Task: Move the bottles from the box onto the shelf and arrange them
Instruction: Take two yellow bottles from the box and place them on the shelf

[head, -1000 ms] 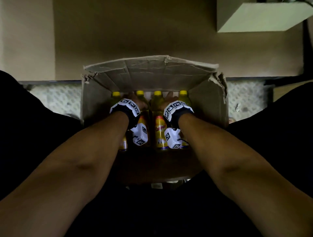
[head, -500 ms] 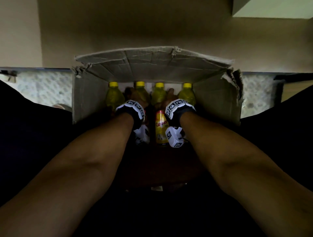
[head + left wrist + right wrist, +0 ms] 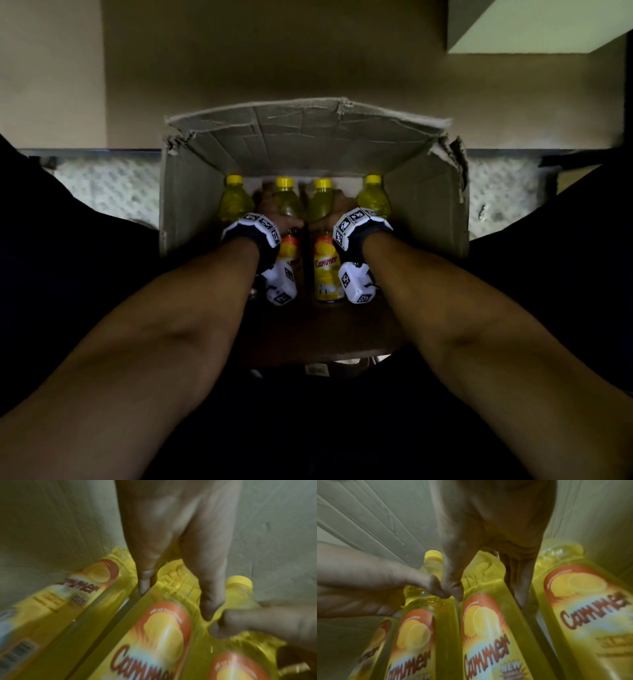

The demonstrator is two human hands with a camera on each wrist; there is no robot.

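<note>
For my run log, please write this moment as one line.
stage: grasping in box | left hand: grips second bottle from left | right hand: grips third bottle | shelf: none placed

pretty dim room here, a plain beige wall [image 3: 239, 68] is filling the back, a pale boxy ledge [image 3: 534, 31] is sticking out top right, and speckled whitish flooring [image 3: 102, 195] is showing at both sides

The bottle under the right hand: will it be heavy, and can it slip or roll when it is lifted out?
The bottle looks full of yellow liquid, so probably heavy for its size. The right hand grips its ribbed shoulder, which should resist slipping. It lies on its side, so if released it may roll, though its neighbours flank it.
</note>
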